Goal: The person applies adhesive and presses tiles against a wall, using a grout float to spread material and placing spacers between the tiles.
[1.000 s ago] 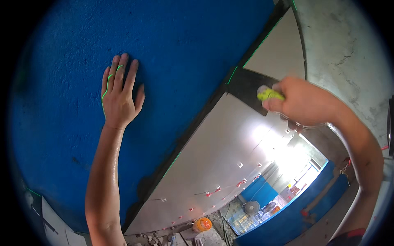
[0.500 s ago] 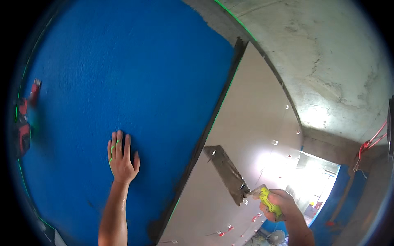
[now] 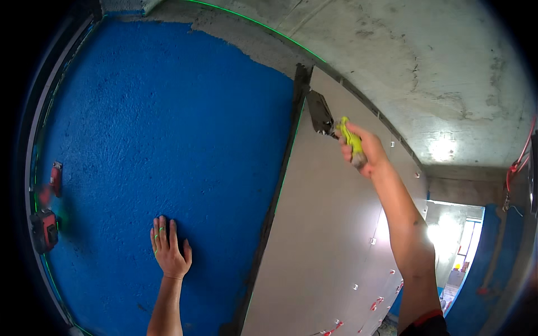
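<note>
My left hand [image 3: 171,253] lies flat against the blue-coated wall [image 3: 196,140], fingers stretched upward, with a green laser line crossing them. My right hand [image 3: 361,148] is raised and wrapped round the yellow-green handle of a trowel [image 3: 321,113]. Grey mortar smears the trowel's blade, which points up and left over the top corner of the large beige tile panel [image 3: 325,213]. The blade tip is close to the dark mortar strip [image 3: 286,162] running along the tile's left edge; whether it touches cannot be made out.
A red and black laser level [image 3: 45,229] is mounted at the wall's left side. Small white tile spacers [image 3: 372,241] and red levelling clips [image 3: 376,303] dot the tile joints. Bare concrete ceiling [image 3: 448,84] spans the upper right. A bright doorway [image 3: 462,246] and hanging red cord [image 3: 513,168] are at right.
My right hand has lifted the trowel from the tile's lower middle to its top left corner. The view has shifted upward; my left hand stays flat on the blue wall.
</note>
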The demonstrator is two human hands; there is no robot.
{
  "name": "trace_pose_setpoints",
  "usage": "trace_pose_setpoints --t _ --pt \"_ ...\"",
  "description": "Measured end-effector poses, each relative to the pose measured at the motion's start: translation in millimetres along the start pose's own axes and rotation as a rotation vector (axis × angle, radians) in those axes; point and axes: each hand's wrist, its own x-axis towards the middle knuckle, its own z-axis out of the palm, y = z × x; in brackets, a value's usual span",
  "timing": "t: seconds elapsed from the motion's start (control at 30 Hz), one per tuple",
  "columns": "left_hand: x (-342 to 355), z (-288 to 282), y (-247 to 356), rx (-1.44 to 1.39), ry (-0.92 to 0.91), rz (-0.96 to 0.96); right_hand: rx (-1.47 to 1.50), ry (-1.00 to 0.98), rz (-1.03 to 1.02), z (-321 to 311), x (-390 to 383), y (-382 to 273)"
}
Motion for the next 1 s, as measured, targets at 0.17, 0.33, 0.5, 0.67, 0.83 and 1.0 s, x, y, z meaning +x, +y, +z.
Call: trace_pose_setpoints --t 0.17,0.33,0.5,0.67,0.83,1.0 --pt "-2.0 -4.2 -0.3 0.006 -0.02 -0.013 0.041 -0.074 0.01 4.6 63.3 -31.1" --pt "-4.2 -4.9 -2.5 -0.011 -0.007 -0.001 0.053 -0.092 -0.07 16.8 113.7 -56.7" --pt "-2.0 5.3 4.2 -0.021 -0.032 -0.033 0.159 -0.276 -0.163 -3.2 98.4 -60.9" --pt "3.8 4.6 -9.6 0.012 0.003 0.016 0.362 -0.213 -0.207 -40.3 -29.9 51.6" --pt "2.3 3.8 -0.8 0.044 0.026 0.004 0.688 0.205 0.286 -70.3 -230.9 184.8" --pt "2.2 8.2 1.3 0.052 -0.037 0.001 0.787 -0.04 0.669 -41.4 -344.1 254.7"
